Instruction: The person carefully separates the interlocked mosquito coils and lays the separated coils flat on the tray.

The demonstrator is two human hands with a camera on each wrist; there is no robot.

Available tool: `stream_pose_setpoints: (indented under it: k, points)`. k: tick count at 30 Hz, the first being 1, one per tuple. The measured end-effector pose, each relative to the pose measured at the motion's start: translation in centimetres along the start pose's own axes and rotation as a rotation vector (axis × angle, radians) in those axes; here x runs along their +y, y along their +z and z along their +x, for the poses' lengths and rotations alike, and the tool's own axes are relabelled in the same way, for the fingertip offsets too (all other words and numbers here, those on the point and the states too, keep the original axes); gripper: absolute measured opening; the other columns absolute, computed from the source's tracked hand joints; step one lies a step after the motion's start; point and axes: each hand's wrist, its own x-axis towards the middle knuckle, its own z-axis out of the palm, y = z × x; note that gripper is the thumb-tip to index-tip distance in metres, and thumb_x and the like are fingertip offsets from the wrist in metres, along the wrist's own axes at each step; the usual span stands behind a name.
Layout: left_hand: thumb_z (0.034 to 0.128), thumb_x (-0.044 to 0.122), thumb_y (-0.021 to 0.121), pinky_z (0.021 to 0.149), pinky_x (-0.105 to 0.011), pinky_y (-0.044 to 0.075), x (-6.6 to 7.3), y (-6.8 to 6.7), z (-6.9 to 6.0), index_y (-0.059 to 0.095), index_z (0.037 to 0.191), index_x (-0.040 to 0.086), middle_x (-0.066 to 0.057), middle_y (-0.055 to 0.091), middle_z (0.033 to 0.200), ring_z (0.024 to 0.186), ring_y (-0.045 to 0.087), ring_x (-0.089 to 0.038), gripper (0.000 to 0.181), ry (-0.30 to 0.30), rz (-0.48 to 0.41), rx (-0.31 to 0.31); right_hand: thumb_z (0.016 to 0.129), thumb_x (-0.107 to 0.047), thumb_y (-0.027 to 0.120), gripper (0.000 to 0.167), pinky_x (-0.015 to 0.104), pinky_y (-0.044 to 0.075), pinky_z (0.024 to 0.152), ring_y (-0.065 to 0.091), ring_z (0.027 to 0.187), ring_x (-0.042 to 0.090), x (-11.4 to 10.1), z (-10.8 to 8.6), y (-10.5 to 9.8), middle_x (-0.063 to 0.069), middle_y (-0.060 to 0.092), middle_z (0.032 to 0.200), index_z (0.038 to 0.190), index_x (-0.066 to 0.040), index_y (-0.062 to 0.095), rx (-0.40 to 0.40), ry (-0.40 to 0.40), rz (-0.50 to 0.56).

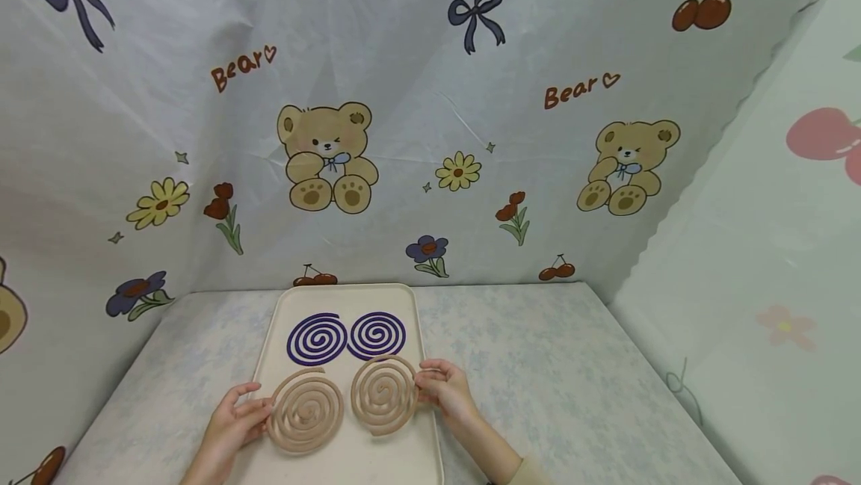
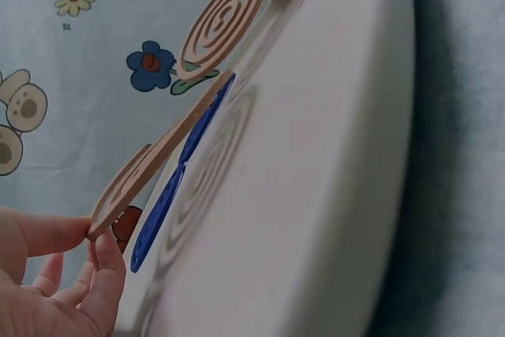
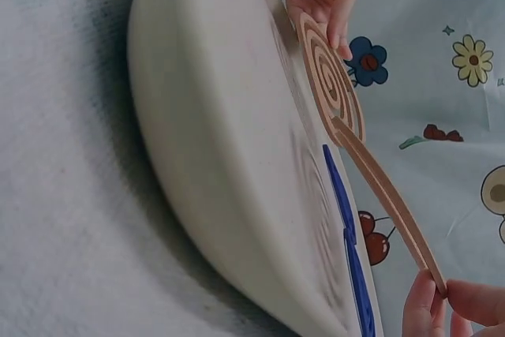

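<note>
Two light-brown mosquito coils hang a little above a cream tray (image 1: 363, 462), their shadows on its surface in both wrist views. My left hand (image 1: 232, 423) pinches the outer edge of the left brown coil (image 1: 308, 412) between thumb and fingers. At its right rim, the other brown coil (image 1: 383, 393) is pinched by my right hand (image 1: 449, 389). Seen edge-on in the right wrist view, that coil (image 3: 390, 203) is tilted. Two purple-blue coils, a left one (image 1: 318, 338) and a right one (image 1: 377, 335), lie side by side at the tray's far end.
The tray stands on a pale mottled tabletop (image 1: 538, 388). A printed sheet (image 1: 417, 96) with bears, flowers and cherries hangs behind the table. Along the right runs another pale printed sheet (image 1: 740, 261), with a thin cord (image 1: 684, 388) at its foot.
</note>
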Motion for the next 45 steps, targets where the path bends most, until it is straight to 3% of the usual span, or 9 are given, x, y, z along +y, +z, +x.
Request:
stream_pose_setpoints:
  k: [9, 17, 24, 30, 39, 45]
  points:
    - [0.0865, -0.003, 0.061, 0.061, -0.02, 0.055, -0.4, 0.1, 0.0, 0.032, 0.132, -0.002, 0.016, 0.067, 0.076, 0.068, 0.062, -0.001, 0.054, 0.024, 0.046, 0.028, 0.083, 0.009, 0.059, 0.032, 0.019, 0.056, 0.059, 0.062, 0.066, 0.004, 0.8, 0.0, -0.3, -0.007, 0.065, 0.074, 0.114, 0.012, 0.051, -0.001, 0.035, -0.009]
    - [0.0838, 0.001, 0.066, 0.062, -0.021, 0.058, 0.1, 0.2, -0.2, 0.039, 0.134, -0.002, -0.002, 0.073, 0.084, 0.066, 0.064, -0.003, 0.057, 0.071, 0.243, 0.089, 0.082, 0.012, 0.057, 0.033, 0.019, 0.057, 0.06, 0.062, 0.067, 0.005, 1.2, 0.0, -0.3, -0.006, 0.062, 0.074, 0.114, 0.018, 0.048, 0.003, 0.022, -0.043]
    - [0.0946, 0.013, 0.053, 0.055, -0.02, 0.057, 0.0, 0.0, -0.2, 0.045, 0.129, -0.002, -0.007, 0.073, 0.074, 0.057, 0.066, -0.009, 0.038, 0.091, 0.358, 0.152, 0.08, 0.011, 0.06, 0.036, 0.018, 0.054, 0.055, 0.061, 0.064, 0.006, 1.4, -0.2, -0.3, -0.004, 0.064, 0.072, 0.113, 0.019, 0.049, 0.054, 0.007, -0.115]
    - [0.0962, 0.014, 0.049, 0.055, -0.02, 0.057, -0.1, -0.2, -0.1, 0.044, 0.13, -0.003, -0.005, 0.071, 0.07, 0.057, 0.067, -0.01, 0.038, 0.083, 0.341, 0.136, 0.079, 0.01, 0.062, 0.036, 0.016, 0.049, 0.049, 0.06, 0.057, 0.006, 1.2, -0.3, -0.3, -0.001, 0.067, 0.069, 0.111, 0.02, 0.051, 0.096, -0.025, -0.188]
    - [0.0953, 0.013, 0.049, 0.055, -0.021, 0.057, -0.1, -0.3, 0.2, 0.044, 0.129, -0.007, -0.004, 0.069, 0.068, 0.059, 0.067, -0.011, 0.039, 0.065, 0.337, 0.124, 0.079, 0.008, 0.061, 0.033, 0.019, 0.053, 0.049, 0.062, 0.052, 0.007, 1.2, -0.3, -0.6, 0.022, 0.071, 0.075, 0.108, 0.021, 0.053, 0.116, -0.059, -0.216]
    - [0.095, 0.011, 0.048, 0.055, -0.02, 0.057, 0.2, 0.0, 0.1, 0.045, 0.128, -0.007, -0.004, 0.068, 0.068, 0.058, 0.066, -0.009, 0.038, 0.067, 0.337, 0.136, 0.082, 0.005, 0.058, 0.03, 0.019, 0.054, 0.051, 0.061, 0.053, 0.006, 1.2, -0.3, -1.3, 0.02, 0.071, 0.077, 0.108, 0.019, 0.054, 0.115, -0.057, -0.248]
